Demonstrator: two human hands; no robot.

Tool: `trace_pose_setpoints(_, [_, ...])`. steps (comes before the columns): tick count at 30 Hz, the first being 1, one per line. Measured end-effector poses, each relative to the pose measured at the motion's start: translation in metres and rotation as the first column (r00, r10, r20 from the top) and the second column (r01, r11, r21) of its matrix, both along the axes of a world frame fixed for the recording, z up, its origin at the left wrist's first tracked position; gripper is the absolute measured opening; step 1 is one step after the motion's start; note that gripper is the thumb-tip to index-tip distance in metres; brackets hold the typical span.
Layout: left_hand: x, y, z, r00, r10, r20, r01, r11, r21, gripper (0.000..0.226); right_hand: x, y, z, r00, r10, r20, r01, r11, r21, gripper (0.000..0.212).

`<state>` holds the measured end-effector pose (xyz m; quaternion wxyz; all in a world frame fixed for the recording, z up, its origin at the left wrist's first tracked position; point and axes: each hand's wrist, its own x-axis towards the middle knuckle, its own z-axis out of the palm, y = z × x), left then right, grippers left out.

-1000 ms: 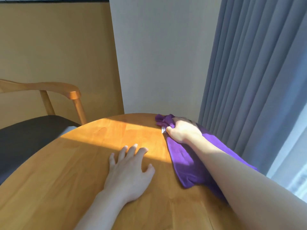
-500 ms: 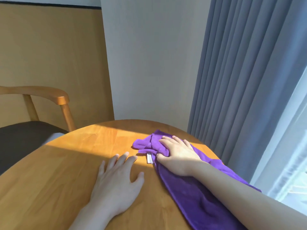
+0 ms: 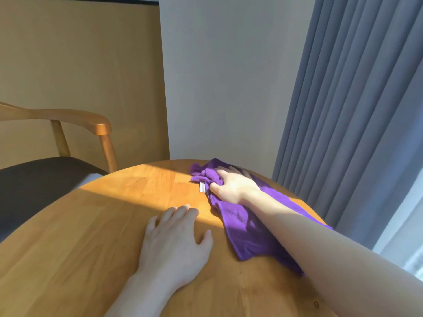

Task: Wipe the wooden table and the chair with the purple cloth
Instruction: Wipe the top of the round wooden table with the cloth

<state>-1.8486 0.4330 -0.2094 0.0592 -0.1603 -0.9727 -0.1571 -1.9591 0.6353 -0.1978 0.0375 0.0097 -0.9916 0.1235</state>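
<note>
On the far right part of the wooden worktop [image 3: 91,236], purple cloth [image 3: 247,227] lies spread, bunched at its far end. Right hand [image 3: 235,186] rests on that bunch, thumb and fingers curled into the folds, grip closed on the fabric; fingertips blurred, so exact hold is unclear. Small white tag [image 3: 202,186] shows at the cloth's left edge. Left hand [image 3: 176,241] lies flat on bare wood, fingers straight, holding nothing. Chair [image 3: 68,120] with dark seat stands at left; grey curtain [image 3: 354,99] hangs right.
</note>
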Motion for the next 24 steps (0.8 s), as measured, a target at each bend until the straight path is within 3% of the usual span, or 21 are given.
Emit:
trace_pose_setpoints(3, [0.0,-0.001,-0.001,1.0,-0.003,-0.001,0.003,1.0,-0.005,0.06,0.044,-0.002,-0.007,0.995,0.09,0.038,-0.091,0.996,0.002,0.083])
trace_pose_setpoints(6, [0.001,-0.004,-0.003,0.999,-0.013,0.03,0.013,1.0,0.006,0.064,0.083,0.015,-0.015,0.997,0.031,0.073,-0.028,0.999,-0.041,0.09])
trace_pose_setpoints(10, [0.0,-0.005,0.0,0.998,-0.037,0.06,0.035,0.999,0.025,0.066,0.07,0.049,-0.004,0.986,-0.165,0.037,0.163,0.986,0.045,0.073])
trace_pose_setpoints(13, [0.001,-0.008,0.001,0.999,-0.025,0.046,0.025,1.0,0.004,0.066,0.034,0.049,0.001,0.978,-0.202,0.044,0.201,0.979,0.029,0.073])
trace_pose_setpoints(24, [-0.006,-0.015,0.002,1.0,0.012,-0.018,-0.013,1.0,-0.022,0.055,-0.057,-0.032,0.01,0.999,0.04,0.011,-0.04,0.998,0.042,0.058])
